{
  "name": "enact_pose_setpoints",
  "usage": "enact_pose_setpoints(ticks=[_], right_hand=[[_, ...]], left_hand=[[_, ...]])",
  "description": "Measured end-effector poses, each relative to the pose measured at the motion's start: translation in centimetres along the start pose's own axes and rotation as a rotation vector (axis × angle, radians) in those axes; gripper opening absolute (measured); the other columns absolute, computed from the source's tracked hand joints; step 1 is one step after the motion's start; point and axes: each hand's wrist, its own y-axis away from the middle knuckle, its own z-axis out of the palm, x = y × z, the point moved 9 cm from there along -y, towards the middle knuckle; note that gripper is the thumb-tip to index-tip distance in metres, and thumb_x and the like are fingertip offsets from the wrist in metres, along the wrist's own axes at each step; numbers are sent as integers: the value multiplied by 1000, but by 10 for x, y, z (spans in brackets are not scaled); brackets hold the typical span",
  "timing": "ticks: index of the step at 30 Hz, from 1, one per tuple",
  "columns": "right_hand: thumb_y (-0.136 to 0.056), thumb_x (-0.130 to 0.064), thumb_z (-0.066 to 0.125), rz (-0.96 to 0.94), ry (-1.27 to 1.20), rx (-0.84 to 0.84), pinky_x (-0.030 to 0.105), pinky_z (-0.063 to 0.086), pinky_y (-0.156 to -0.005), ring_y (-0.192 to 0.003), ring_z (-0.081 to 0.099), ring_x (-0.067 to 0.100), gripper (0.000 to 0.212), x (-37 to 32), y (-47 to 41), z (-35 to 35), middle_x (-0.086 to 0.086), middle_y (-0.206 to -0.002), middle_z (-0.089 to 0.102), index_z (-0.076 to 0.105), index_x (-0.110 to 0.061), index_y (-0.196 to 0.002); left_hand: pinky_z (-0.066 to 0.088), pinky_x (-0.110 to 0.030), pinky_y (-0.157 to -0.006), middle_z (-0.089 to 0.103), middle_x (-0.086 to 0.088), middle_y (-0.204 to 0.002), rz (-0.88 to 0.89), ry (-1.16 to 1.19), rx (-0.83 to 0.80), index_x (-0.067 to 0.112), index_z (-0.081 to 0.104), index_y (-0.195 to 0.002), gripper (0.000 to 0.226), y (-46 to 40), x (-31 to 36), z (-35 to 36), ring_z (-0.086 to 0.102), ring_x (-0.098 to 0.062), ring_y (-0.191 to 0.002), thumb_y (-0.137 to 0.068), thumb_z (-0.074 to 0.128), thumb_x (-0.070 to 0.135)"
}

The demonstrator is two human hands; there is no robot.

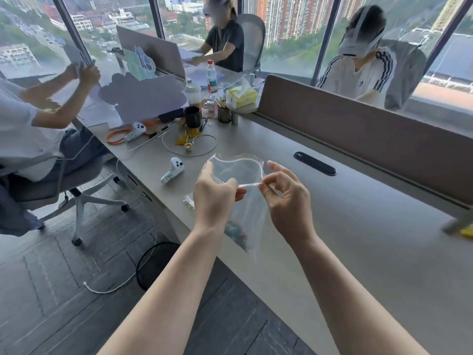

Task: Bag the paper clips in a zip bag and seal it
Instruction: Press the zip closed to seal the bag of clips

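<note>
Zip bag (240, 172), clear, held above surface (358, 239); mouth gaping toward 12 o'clock. Left hand (213, 198) and right hand (286, 201) pinching near lip. Paper clips (236, 233), coloured cluster, at bag bottom, 6 o'clock. White controller (172, 170) at 10 o'clock.

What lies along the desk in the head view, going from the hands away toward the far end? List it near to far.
Zip bag held in left hand and right hand → white controller → loop of white cable → black mug → yellow tissue pack → plastic bottle.
</note>
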Motion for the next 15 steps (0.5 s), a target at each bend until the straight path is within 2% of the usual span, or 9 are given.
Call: enact_pose_setpoints(ticks=[4, 6, 9, 10, 12, 13, 15], right_hand=[[-86, -9, 68, 19, 27, 25, 9, 45, -89, -110, 58, 4, 3, 17, -2, -19, -5, -124, 61, 69, -9, -83], [-85, -8, 69, 48, 70, 20, 5, 43, -86, -103, 58, 1, 4, 33, 0, -26, -10, -117, 61, 69, -9, -82], [-86, -13, 68, 137, 151, -15, 17, 48, -77, -84, 62, 5, 10, 65, 7, -34, -16, -95, 64, 65, -16, -77], [-87, -15, 67, 172, 170, -22, 21, 48, -70, -72, 59, 5, 13, 74, 10, -37, -15, -81, 64, 62, -19, -75], [-88, -18, 65, 217, 194, -23, 23, 43, -58, -56, 49, 5, 16, 86, 14, -46, -11, -60, 57, 59, -20, -74], [-88, -18, 65, 225, 196, -16, 22, 42, -57, -54, 47, 6, 16, 89, 15, -50, -9, -57, 56, 59, -20, -74], [-89, -18, 65, 232, 188, 0, 23, 43, -57, -54, 47, 6, 16, 92, 16, -59, -8, -56, 56, 59, -20, -74]], left_hand=[[62, -37, -70, 71, -10, -85, -34, -14, -30, 13, 32, -151, 68, 3, -10, 23, 74, -16, -65, -87, 53, 1], [62, -37, -68, 69, -14, -105, -53, -98, -71, 14, 31, -151, 68, 2, -25, 37, 73, -14, -62, -86, 52, 9], [61, -41, -75, 56, -13, -133, -86, -238, -152, 13, 31, -149, 69, 1, -48, 59, 73, -15, -60, -83, 48, 13], [59, -43, -81, 53, -11, -137, -78, -305, -176, 11, 31, -150, 68, 2, -53, 65, 74, -16, -67, -84, 47, 12], [50, -44, -100, 45, -9, -148, -42, -456, -226, 8, 31, -149, 67, 1, -60, 75, 69, -24, -105, -83, 44, 9], [42, -42, -109, 39, -8, -153, -12, -530, -247, 8, 33, -149, 66, 0, -60, 80, 58, -27, -124, -84, 43, 7], [33, -35, -113, 35, -2, -156, 69, -683, -272, 10, 39, -147, 61, -3, -55, 87, 42, -24, -138, -87, 42, 2]])
